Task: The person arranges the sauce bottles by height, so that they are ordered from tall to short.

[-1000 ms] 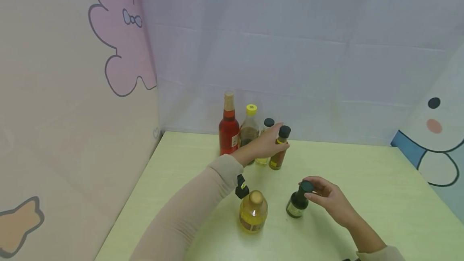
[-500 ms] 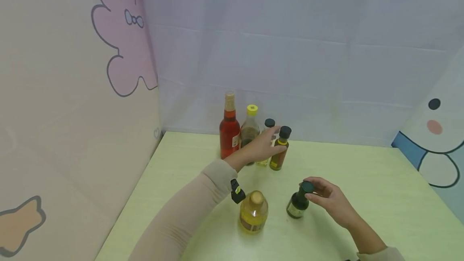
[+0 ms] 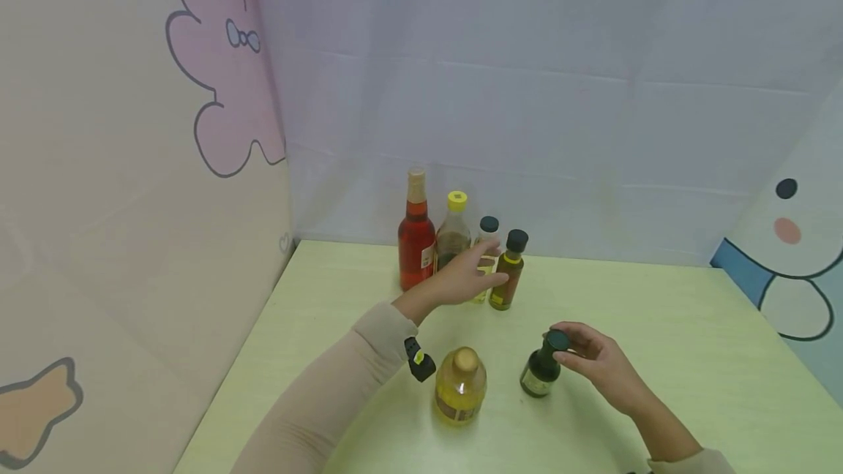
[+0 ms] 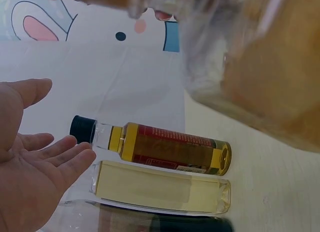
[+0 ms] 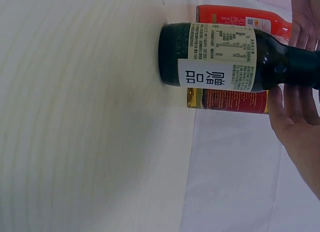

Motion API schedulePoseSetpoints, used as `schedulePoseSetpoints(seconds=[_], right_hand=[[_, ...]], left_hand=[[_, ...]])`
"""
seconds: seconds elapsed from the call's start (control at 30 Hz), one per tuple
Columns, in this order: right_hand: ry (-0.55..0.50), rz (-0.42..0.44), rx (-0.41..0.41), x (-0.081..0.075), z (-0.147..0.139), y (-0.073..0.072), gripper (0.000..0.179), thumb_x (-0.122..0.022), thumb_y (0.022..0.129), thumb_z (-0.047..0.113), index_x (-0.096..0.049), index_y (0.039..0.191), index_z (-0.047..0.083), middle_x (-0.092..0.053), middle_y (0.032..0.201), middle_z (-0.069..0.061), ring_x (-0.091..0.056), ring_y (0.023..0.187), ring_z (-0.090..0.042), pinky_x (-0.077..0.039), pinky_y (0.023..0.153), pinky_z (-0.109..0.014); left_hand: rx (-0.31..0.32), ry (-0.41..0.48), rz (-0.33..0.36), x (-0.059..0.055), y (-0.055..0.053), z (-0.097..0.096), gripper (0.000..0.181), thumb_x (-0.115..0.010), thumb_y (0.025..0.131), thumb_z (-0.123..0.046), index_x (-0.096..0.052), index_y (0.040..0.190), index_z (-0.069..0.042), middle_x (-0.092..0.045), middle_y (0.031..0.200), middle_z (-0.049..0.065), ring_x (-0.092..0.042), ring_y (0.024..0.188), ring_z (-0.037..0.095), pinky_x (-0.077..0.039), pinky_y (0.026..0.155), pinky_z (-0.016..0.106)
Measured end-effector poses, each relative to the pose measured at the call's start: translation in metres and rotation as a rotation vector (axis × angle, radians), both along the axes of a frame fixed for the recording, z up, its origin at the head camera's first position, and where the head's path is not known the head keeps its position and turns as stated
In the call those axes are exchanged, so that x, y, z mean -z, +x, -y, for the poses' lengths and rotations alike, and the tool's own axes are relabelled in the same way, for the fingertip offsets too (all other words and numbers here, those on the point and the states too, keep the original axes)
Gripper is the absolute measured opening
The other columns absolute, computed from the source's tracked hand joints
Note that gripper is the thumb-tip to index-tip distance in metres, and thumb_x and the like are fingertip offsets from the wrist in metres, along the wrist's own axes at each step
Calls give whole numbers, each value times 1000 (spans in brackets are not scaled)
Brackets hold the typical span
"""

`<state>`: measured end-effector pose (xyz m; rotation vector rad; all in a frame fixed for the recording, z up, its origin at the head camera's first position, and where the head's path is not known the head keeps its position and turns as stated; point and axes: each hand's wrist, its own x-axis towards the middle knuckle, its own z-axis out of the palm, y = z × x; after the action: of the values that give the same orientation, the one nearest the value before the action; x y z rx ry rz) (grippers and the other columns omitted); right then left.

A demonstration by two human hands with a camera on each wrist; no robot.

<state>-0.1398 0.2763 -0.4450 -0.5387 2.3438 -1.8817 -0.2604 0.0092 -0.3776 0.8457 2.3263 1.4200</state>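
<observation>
My left hand (image 3: 467,276) is open, its fingers and thumb spread, beside a small oil bottle (image 3: 509,276) with a black cap and red label. In the left wrist view, a gap separates the fingertips from that bottle's cap (image 4: 82,129). Behind the hand, partly hidden, stands a slim dark-capped bottle (image 3: 489,225) of pale yellow liquid. Nearer the front, my right hand (image 3: 599,364) holds a dark green bottle (image 3: 541,368) at its capped neck, thumb on one side and fingers behind. The right wrist view shows that bottle's pale printed label (image 5: 220,56).
A tall red bottle (image 3: 416,247) and a yellow-capped bottle (image 3: 454,229) stand in the back row, by the fabric wall (image 3: 527,115). A round-bodied bottle of yellow liquid (image 3: 459,390) sits at the front, close to my left forearm, on the pale table (image 3: 658,328).
My left hand has let go of the small black-capped oil bottle and drawn back left and toward me. The right hand and the dark green bottle stay put.
</observation>
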Motion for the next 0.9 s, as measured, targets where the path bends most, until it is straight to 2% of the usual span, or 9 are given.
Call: schedulePoseSetpoints(seconds=[0.27, 0.57, 0.83, 0.9], right_hand=[[2, -7, 4, 1, 1, 0, 36, -60, 95, 0, -47, 127, -13, -65, 116, 1, -62, 105, -10, -52, 84, -25], [-20, -15, -6, -2, 4, 1, 32, -58, 95, -2, -52, 127, -7, -64, 115, 1, -62, 104, -10, -52, 83, -24], [3, 1, 15, -2, 3, 1, 37, -60, 95, 1, -47, 127, -13, -65, 114, 2, -62, 103, -9, -52, 84, -24], [6, -1, 17, -2, 3, 1, 35, -61, 95, 1, -50, 127, -11, -65, 114, 2, -62, 103, -9, -52, 83, -24]], left_hand=[[9, 43, 36, 7, 8, 9, 64, -64, 97, -27, -32, 151, -11, -44, 146, 8, -44, 132, 21, -43, 101, 31], [14, 115, 88, 11, 18, 20, 62, -62, 98, -26, -32, 150, -9, -45, 144, 8, -42, 133, 29, -44, 100, 32], [29, 139, 86, 16, 30, 32, 61, -60, 99, -27, -32, 150, -8, -46, 144, 11, -44, 132, 26, -43, 101, 32], [29, 148, 95, 18, 33, 35, 61, -59, 99, -28, -32, 150, -9, -46, 144, 10, -44, 132, 25, -42, 102, 31]])
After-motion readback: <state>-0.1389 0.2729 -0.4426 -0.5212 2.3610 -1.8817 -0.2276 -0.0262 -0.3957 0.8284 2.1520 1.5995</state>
